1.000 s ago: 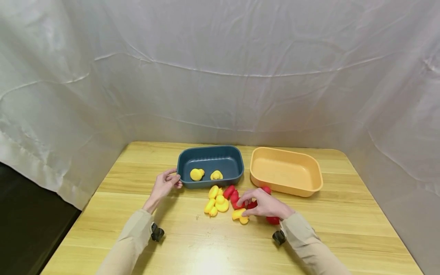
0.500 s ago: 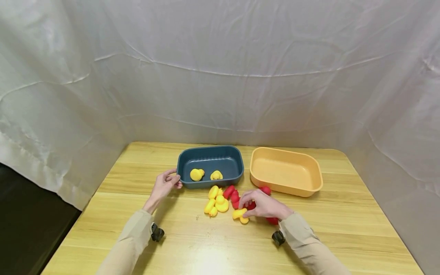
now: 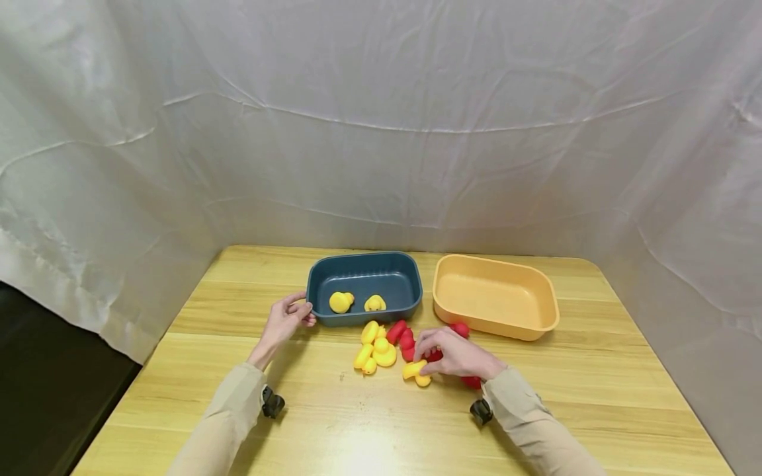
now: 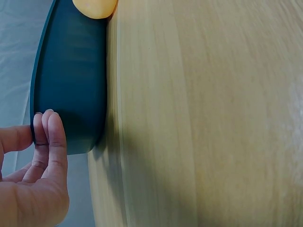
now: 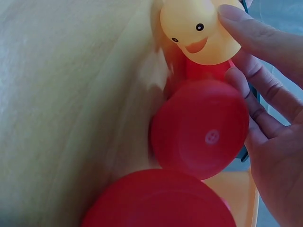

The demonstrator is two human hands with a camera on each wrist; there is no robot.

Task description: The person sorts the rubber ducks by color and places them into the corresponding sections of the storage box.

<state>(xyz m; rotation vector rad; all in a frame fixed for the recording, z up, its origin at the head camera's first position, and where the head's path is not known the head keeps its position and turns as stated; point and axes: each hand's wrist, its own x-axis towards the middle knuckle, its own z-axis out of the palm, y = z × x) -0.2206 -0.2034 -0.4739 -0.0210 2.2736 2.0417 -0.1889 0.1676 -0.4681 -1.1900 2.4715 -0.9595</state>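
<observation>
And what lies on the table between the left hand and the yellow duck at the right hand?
In the head view, a group of three yellow ducks lies between the left hand and the single duck at the right hand.

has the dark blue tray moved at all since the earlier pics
No: in the head view, the dark blue tray sits in the same place against the back edge of the table, with no visible shift either way.
</observation>
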